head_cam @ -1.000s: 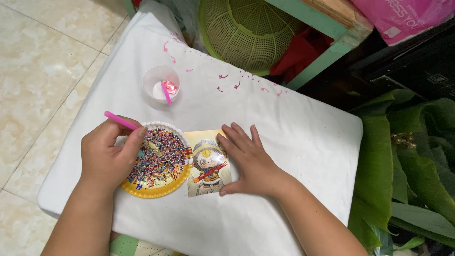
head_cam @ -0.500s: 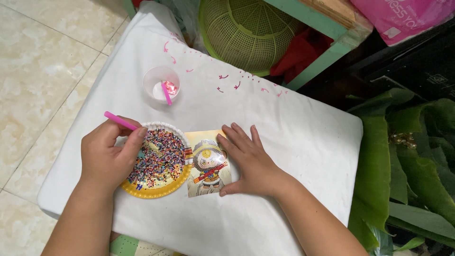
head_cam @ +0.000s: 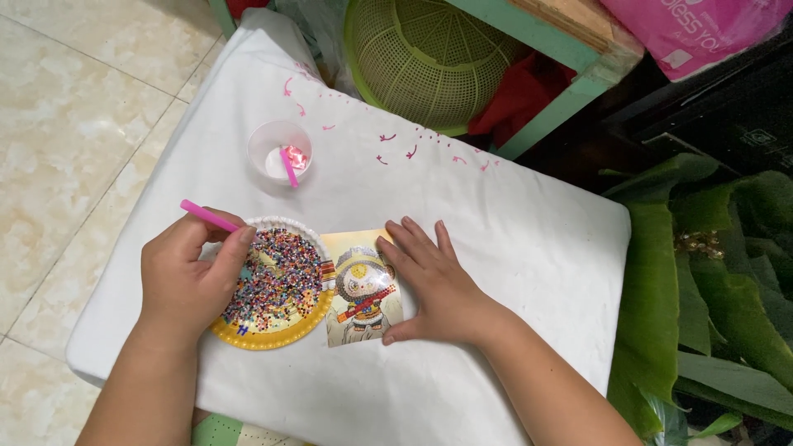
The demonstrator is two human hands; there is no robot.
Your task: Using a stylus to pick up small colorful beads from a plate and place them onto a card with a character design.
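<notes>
Pretty much nothing has moved since half a second ago, both hands and the plate sit right where they were. The left hand (head_cam: 188, 277) is closed around a thin pink pen tool (head_cam: 210, 217), pinched between thumb and fingers, with the pink end poking out up and to the left. The tip goes down behind the fingers, so I can't tell exactly what it touches, but it's over the left side of the bead plate (head_cam: 277, 285). That's a small paper plate with a yellow rim, full of tiny multicoloured beads, sitting on the white cloth (head_cam: 462, 223) near its front-left part.

Touching the plate's right edge is the little picture card (head_cam: 361, 287), a cartoon figure with a yellow top. The right hand (head_cam: 434, 289) lies flat with fingers spread, gripping nothing, just pressing down on the card's right edge, thumb at its lower corner.

Further back on the cloth there's a small clear cup (head_cam: 279, 153) with a pink stick in it. Beyond the cloth's far edge is a green plastic basket (head_cam: 429, 58), and there are big green leaves (head_cam: 710, 272) off to the right.
</notes>
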